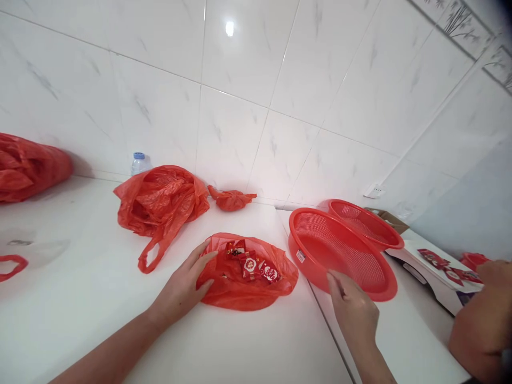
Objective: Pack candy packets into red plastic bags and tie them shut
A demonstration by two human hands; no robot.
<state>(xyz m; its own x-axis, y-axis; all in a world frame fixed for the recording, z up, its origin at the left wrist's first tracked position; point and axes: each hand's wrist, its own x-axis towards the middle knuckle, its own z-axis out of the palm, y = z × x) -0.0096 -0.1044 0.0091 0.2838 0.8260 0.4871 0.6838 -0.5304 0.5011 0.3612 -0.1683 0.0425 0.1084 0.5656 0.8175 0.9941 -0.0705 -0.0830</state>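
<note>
Left hand: spread, touching bag
Right hand: curled by basket, cannot say if gripping
Packets: inside bag

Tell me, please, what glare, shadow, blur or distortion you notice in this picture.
Head view: a glare spot on the tiled wall, soft shadow beside the far-left red bag. Head view: dark upper right corner; splaying tile lines, suggesting wide-angle distortion. Head view: the red packets fairly crisp, the co-worker's hand at the right edge softer.
</note>
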